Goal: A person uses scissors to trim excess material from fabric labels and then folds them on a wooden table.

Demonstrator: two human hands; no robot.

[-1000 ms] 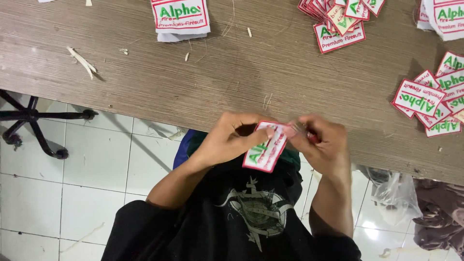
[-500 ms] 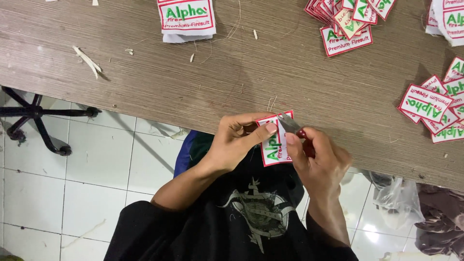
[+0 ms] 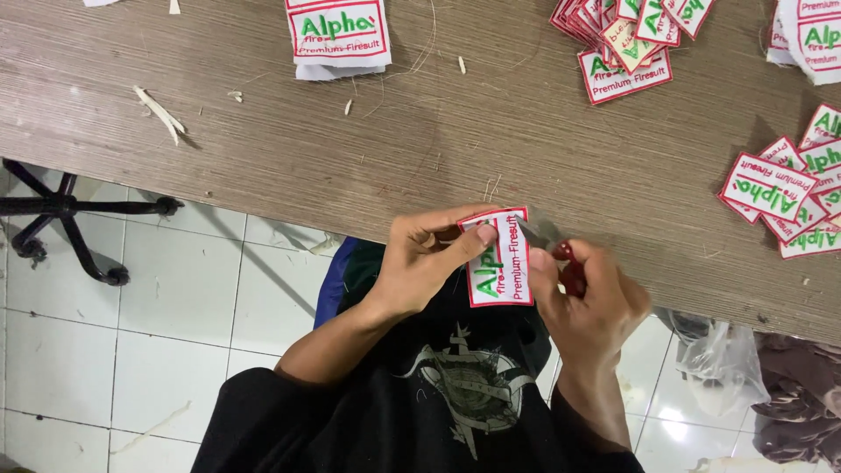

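Trimming step, as judged: the left hand (image 3: 420,263) is pinching an embroidered patch (image 3: 499,258), white with red border and green lettering, just off the wooden table's (image 3: 263,131) near edge, while the right hand (image 3: 591,302) is gripping small red-handled snips (image 3: 561,258) at the patch's right edge. Matching patches are lying at the far edge (image 3: 337,35), the far right corner (image 3: 626,52) and the right edge (image 3: 788,193).

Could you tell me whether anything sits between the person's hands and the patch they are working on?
Nothing visible does. The left hand already pinches the white patch by its edge, and the right hand brings a small red-handled cutter to the patch's other side, just above the table edge.
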